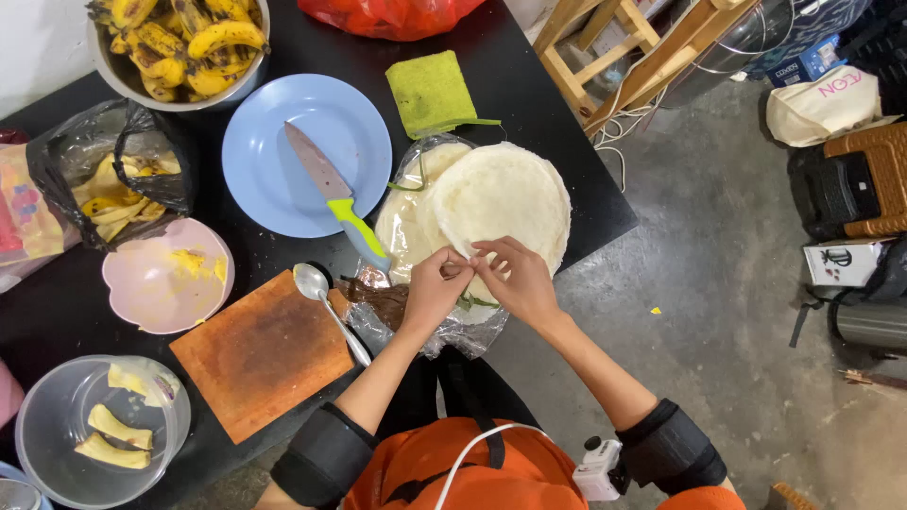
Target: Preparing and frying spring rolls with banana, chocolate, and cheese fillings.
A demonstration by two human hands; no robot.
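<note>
A stack of thin round white wrappers [501, 194] lies on a clear plastic bag [444, 331] at the near edge of the black table [529, 76]. My left hand [433, 288] and my right hand [518, 279] meet at the stack's near edge, fingertips pinching the rim of the top wrapper. Just left of them a knife with a green handle [333, 184] rests across a blue plate [269, 165]. A metal spoon [326, 307] lies between the plate and a wooden cutting board [265, 349].
A metal bowl of bananas [179, 42] stands at the far left, a black bag of peels [109, 175] below it. A pink bowl [165, 279], a clear bowl with banana pieces [99, 430] and a green cloth [430, 90] are also on the table. Wooden stools, boxes and bags crowd the floor at right.
</note>
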